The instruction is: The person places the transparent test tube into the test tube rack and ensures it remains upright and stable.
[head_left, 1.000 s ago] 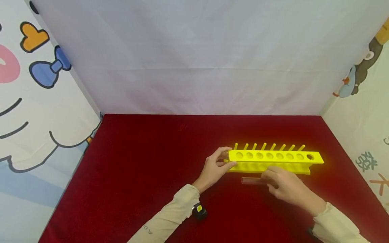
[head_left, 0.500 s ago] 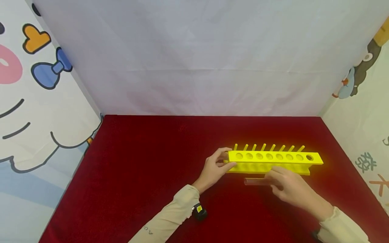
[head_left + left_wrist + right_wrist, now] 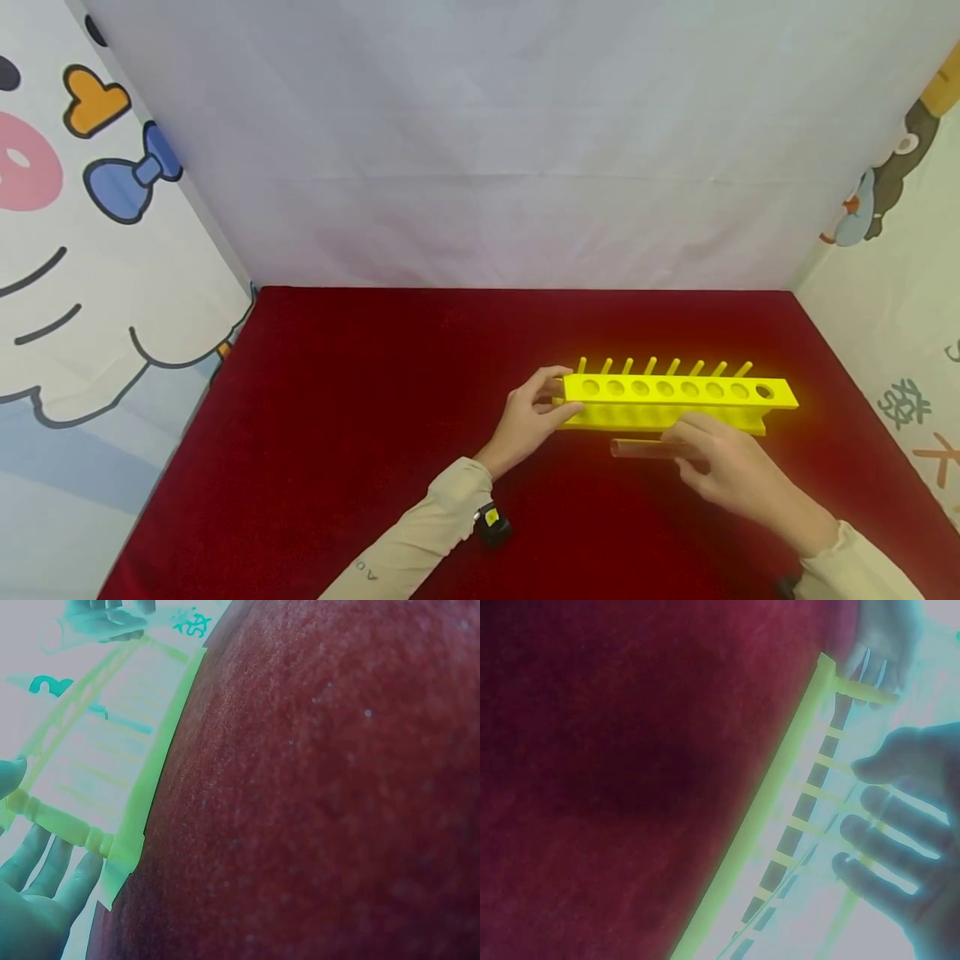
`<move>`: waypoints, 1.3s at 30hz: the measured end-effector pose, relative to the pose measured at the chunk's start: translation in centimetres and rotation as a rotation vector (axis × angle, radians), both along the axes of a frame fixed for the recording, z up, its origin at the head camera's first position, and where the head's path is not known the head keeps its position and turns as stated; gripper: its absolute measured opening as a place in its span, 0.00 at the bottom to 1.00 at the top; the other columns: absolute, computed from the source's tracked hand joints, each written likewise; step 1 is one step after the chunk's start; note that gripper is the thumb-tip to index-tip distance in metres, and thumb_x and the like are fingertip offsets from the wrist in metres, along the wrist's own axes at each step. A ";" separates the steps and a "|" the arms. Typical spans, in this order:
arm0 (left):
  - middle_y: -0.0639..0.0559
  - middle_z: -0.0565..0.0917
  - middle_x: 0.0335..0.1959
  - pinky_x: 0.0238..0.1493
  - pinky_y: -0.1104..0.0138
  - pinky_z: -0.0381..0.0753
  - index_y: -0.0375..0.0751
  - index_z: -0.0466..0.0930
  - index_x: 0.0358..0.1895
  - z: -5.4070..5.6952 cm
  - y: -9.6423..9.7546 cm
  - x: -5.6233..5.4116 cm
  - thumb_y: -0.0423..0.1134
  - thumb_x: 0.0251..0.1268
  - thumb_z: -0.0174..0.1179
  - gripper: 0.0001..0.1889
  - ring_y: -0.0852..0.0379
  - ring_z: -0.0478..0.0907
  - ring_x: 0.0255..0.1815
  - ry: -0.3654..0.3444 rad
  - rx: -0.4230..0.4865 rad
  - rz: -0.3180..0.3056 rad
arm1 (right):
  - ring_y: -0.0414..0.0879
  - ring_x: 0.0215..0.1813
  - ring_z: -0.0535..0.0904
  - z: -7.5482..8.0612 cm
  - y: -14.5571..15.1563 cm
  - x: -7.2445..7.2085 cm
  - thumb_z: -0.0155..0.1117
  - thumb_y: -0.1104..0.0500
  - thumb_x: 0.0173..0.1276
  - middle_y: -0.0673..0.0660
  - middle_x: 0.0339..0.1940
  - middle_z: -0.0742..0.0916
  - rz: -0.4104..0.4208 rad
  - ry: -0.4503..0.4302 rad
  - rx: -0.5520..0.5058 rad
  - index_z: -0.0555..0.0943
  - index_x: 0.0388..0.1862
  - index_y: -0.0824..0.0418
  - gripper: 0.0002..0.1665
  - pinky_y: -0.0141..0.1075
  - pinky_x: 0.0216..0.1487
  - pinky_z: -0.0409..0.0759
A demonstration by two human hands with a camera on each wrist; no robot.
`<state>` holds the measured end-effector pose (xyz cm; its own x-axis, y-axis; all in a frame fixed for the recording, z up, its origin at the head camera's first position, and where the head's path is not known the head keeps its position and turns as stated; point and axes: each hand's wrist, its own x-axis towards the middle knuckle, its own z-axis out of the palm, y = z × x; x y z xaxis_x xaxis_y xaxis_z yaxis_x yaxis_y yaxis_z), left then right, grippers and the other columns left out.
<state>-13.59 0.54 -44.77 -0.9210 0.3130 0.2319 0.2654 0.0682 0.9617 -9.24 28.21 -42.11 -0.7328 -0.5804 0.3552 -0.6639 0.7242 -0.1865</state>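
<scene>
A bright yellow test tube rack (image 3: 675, 390) stands on the red cloth, with a row of round holes in its top and a row of slanted pegs behind. My left hand (image 3: 527, 417) grips its left end, thumb in front and fingers around the end post (image 3: 64, 825). In front of the rack, my right hand (image 3: 723, 462) pinches a clear glass test tube (image 3: 637, 449), held lengthwise with its open end to the left. The hand covers the tube's other end. The left wrist view also catches the tube (image 3: 75, 631) beyond the rack.
Red cloth (image 3: 360, 417) covers the table. A pale curtain (image 3: 480, 150) hangs behind it, and panels with cartoon prints rise at the left (image 3: 90, 292) and right (image 3: 892, 317). A small black device (image 3: 492, 523) sits at the left wrist.
My right hand has shifted a little to the right with the test tube, along the front of the rack. My left hand and the rack stay in place.
</scene>
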 end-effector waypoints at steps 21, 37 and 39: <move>0.40 0.80 0.47 0.50 0.58 0.79 0.43 0.72 0.59 0.2 0.0 0.0 0.34 0.60 0.65 0.23 0.46 0.77 0.49 0.014 -0.013 0.015 | 0.39 0.31 0.74 1.2 0.9 0.9 0.41 0.34 0.67 0.43 0.33 0.80 -0.019 0.067 -0.128 0.80 0.36 0.54 0.29 0.20 0.34 0.73; 0.39 0.79 0.47 0.51 0.52 0.77 0.42 0.72 0.59 0.2 0.0 0.1 0.34 0.60 0.65 0.23 0.44 0.77 0.49 0.012 -0.002 0.009 | 0.38 0.30 0.74 1.6 1.1 1.3 0.41 0.33 0.67 0.43 0.32 0.80 -0.036 0.099 -0.130 0.79 0.35 0.54 0.30 0.21 0.32 0.74; 0.39 0.79 0.47 0.51 0.53 0.77 0.42 0.72 0.59 0.3 0.0 0.1 0.34 0.60 0.64 0.23 0.44 0.77 0.49 0.012 -0.005 0.010 | 0.38 0.29 0.74 1.6 1.2 1.3 0.41 0.32 0.67 0.43 0.32 0.80 -0.042 0.106 -0.132 0.79 0.35 0.54 0.30 0.21 0.32 0.74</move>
